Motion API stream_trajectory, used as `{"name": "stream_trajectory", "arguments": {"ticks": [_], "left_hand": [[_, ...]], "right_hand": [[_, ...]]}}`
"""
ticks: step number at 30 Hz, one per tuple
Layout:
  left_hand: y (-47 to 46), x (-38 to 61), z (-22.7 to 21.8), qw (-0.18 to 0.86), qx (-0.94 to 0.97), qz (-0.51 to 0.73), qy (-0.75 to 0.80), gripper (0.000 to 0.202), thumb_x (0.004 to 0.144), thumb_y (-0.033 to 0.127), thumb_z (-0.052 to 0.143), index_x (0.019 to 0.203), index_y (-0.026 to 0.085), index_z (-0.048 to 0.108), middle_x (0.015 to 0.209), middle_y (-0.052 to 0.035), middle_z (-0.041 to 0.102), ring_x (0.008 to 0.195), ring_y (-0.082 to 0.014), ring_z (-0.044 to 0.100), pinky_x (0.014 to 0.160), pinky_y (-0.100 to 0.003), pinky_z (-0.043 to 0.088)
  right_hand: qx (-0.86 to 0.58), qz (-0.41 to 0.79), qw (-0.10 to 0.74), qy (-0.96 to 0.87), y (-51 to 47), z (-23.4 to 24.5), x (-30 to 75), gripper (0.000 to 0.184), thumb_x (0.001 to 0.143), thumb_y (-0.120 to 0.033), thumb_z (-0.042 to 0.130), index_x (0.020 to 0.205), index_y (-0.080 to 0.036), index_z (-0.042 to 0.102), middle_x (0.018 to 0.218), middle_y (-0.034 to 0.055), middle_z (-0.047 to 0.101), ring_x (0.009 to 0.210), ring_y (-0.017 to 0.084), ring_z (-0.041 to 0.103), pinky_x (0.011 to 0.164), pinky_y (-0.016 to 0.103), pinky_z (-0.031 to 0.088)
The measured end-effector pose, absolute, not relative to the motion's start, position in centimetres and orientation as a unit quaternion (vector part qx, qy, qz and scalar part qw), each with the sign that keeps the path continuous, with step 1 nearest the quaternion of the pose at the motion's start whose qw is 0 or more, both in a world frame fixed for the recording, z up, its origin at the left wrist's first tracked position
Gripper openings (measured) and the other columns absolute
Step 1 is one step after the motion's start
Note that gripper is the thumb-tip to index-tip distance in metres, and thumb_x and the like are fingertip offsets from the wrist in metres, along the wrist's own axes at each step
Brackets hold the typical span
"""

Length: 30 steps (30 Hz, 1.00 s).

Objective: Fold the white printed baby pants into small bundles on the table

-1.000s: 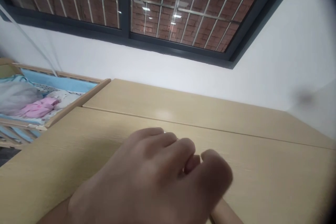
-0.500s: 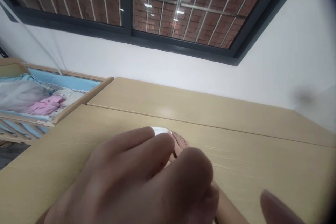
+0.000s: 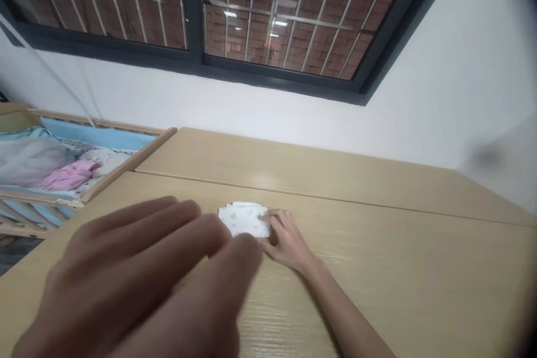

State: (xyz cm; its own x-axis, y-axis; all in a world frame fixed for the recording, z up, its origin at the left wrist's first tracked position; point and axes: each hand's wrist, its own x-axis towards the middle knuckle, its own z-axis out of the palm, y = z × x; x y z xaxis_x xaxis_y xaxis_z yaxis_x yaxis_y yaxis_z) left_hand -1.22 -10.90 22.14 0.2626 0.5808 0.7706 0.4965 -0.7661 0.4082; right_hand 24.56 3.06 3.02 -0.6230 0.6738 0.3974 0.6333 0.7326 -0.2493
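A folded white piece with small faint prints, which looks like a diaper (image 3: 243,220), lies on the pale wooden tabletop (image 3: 403,274). My right hand (image 3: 287,238) reaches in from the lower right and grips its right edge, fingers at the upper part and thumb below. Large and blurred, my left hand (image 3: 138,274) is raised close to the camera at the lower left. Its fingers are curled and pressed together; their undersides are hidden, so whatever they hold, if anything, does not show. In the picture it overlaps the near corner of the diaper.
A wooden crib (image 3: 126,165) with blue lining adjoins the table on the left, holding a pink cloth (image 3: 71,174) and pale bedding. Behind the table rises a white wall (image 3: 268,112) with a dark-framed, barred window (image 3: 277,75). A seam runs across the tabletop.
My left hand has moved left and down, uncovering the diaper and my right hand. The fingers of my right hand, laid out straighter before, now bend at the diaper's edge. A fingertip at lower right is gone.
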Motion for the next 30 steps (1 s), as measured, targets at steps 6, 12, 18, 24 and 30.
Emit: {"name": "stream_trajectory", "arguments": {"ticks": [6,12,18,24,30], "left_hand": [[-7.0,-1.4,16.0,-0.088,0.892,0.219,0.386,0.019,0.092,0.015,0.047,0.081,0.021,0.060,0.068,-0.0013,0.059,0.061,-0.0189,0.055,0.058,-0.034,0.044],[-2.2,-1.1,7.1,0.000,0.881,0.152,0.449,0.011,0.091,0.019,0.056,0.096,0.019,0.066,0.101,-0.0107,0.069,0.099,-0.0284,0.065,0.088,-0.041,0.051],[-0.4,-0.8,3.3,-0.015,0.879,0.064,0.473,0.008,0.087,0.019,0.059,0.095,0.019,0.062,0.102,-0.0107,0.068,0.096,-0.0283,0.065,0.081,-0.038,0.052],[-0.2,-1.3,2.4,-0.021,0.875,0.019,0.484,0.021,0.092,0.007,0.045,0.097,0.019,0.062,0.102,-0.0083,0.067,0.097,-0.0245,0.063,0.083,-0.036,0.049],[-0.7,-1.7,2.3,-0.023,0.874,0.046,0.484,0.019,0.095,0.011,0.045,0.098,0.018,0.063,0.105,-0.0085,0.066,0.098,-0.0250,0.061,0.087,-0.038,0.049]], "right_hand": [[-0.334,0.040,0.209,-0.918,3.4,2.4,25.2,0.028,0.097,-0.035,0.059,0.118,-0.019,0.066,0.118,0.0124,0.065,0.112,0.027,0.059,0.099,0.045,0.049],[-0.327,-0.027,0.158,-0.931,3.2,2.5,24.7,0.024,0.102,-0.030,0.051,0.112,-0.017,0.068,0.111,0.0123,0.066,0.104,0.025,0.063,0.093,0.042,0.050],[-0.319,-0.083,0.147,-0.933,3.1,2.1,24.1,0.024,0.104,-0.023,0.044,0.110,-0.013,0.066,0.107,0.0128,0.067,0.095,0.025,0.064,0.088,0.041,0.050],[-0.306,-0.064,0.169,-0.935,2.4,2.4,23.8,0.025,0.105,-0.026,0.044,0.106,-0.013,0.065,0.109,0.0135,0.067,0.101,0.026,0.062,0.090,0.042,0.049],[-0.300,-0.001,0.180,-0.937,1.7,3.0,23.1,0.024,0.104,-0.029,0.045,0.103,-0.016,0.064,0.107,0.0115,0.067,0.099,0.024,0.061,0.089,0.040,0.049]]}}
